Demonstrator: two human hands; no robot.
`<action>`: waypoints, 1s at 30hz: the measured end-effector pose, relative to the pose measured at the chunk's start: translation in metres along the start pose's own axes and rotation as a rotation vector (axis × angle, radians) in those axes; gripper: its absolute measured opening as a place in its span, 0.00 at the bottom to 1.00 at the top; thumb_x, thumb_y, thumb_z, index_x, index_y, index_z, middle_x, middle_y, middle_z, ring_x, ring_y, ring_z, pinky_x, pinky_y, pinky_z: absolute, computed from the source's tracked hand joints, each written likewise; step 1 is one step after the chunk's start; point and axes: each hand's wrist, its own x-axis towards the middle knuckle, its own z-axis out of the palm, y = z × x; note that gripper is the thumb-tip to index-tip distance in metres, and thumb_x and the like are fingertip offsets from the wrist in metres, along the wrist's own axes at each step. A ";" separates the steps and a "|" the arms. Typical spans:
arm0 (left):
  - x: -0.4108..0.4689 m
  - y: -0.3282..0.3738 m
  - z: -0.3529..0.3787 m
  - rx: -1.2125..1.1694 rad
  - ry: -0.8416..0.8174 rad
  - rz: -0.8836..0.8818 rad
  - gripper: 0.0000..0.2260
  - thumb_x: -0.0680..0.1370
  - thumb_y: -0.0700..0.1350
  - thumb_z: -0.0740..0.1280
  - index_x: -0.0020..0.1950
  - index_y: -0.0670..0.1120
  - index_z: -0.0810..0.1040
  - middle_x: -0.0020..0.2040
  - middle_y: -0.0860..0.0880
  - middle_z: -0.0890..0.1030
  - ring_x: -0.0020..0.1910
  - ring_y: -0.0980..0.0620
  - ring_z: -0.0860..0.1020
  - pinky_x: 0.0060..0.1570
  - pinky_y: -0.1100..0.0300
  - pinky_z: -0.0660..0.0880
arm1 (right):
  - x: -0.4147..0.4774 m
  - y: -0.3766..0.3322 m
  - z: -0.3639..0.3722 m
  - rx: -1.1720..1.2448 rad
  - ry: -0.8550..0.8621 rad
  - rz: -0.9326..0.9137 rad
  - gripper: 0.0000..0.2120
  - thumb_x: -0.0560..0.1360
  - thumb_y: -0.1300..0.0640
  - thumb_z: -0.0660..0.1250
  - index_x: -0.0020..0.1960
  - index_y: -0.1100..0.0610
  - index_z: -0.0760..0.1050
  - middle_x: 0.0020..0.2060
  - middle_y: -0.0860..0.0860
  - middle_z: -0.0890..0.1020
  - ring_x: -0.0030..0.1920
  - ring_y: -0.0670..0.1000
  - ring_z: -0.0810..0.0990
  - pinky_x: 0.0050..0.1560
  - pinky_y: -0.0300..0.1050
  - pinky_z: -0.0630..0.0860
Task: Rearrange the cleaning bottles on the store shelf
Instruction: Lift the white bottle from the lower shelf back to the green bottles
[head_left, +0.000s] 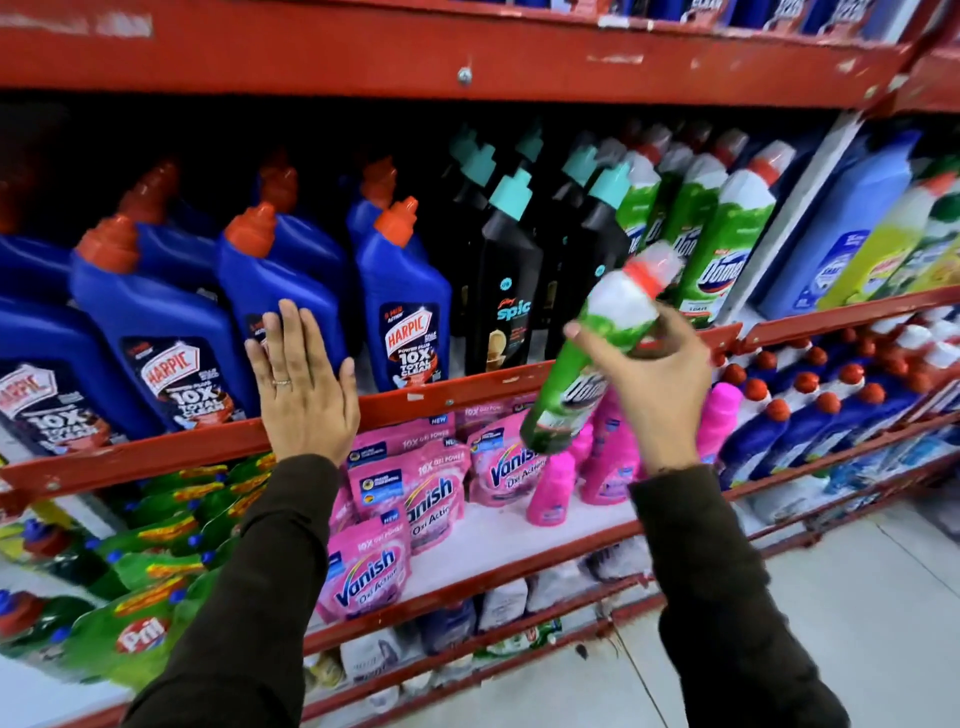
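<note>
My right hand (655, 383) grips a green Domex bottle (571, 384) with a white shoulder and red cap, tilted in front of the shelf, its base hanging below the red shelf rail (447, 397). Open and flat, my left hand (304, 384) rests against that rail and the blue Harpic bottles (156, 332) behind it. To the right of the Harpic row stand black Spic bottles (506, 291) with teal caps, then more green Domex bottles (727, 249).
Blue and yellow bottles (852, 228) fill the shelf's right end. Below sit pink Vanish pouches (415, 493), pink bottles (550, 488), green Pril bottles (145, 613) and blue bottles with red caps (810, 410). A red shelf (467, 52) runs overhead; tiled floor (857, 597) lies at the right.
</note>
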 end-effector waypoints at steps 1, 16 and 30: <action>0.001 0.000 0.000 -0.005 0.001 0.003 0.30 0.86 0.47 0.56 0.83 0.36 0.47 0.77 0.32 0.59 0.82 0.48 0.37 0.81 0.48 0.37 | 0.016 -0.010 -0.008 -0.003 0.057 -0.033 0.36 0.59 0.36 0.85 0.61 0.52 0.83 0.48 0.46 0.89 0.49 0.44 0.88 0.53 0.44 0.85; 0.000 -0.002 0.001 -0.033 0.006 0.033 0.32 0.86 0.48 0.55 0.83 0.39 0.40 0.83 0.46 0.37 0.83 0.47 0.38 0.81 0.47 0.39 | 0.121 -0.004 -0.013 -0.216 0.175 -0.260 0.37 0.63 0.37 0.82 0.61 0.54 0.69 0.46 0.47 0.79 0.48 0.53 0.82 0.46 0.43 0.74; -0.002 -0.003 0.004 -0.023 -0.018 0.030 0.33 0.85 0.49 0.54 0.83 0.39 0.41 0.83 0.44 0.39 0.83 0.45 0.40 0.82 0.46 0.41 | 0.125 0.029 -0.004 -0.347 0.045 -0.256 0.37 0.79 0.41 0.71 0.82 0.44 0.58 0.42 0.60 0.81 0.39 0.56 0.79 0.43 0.47 0.73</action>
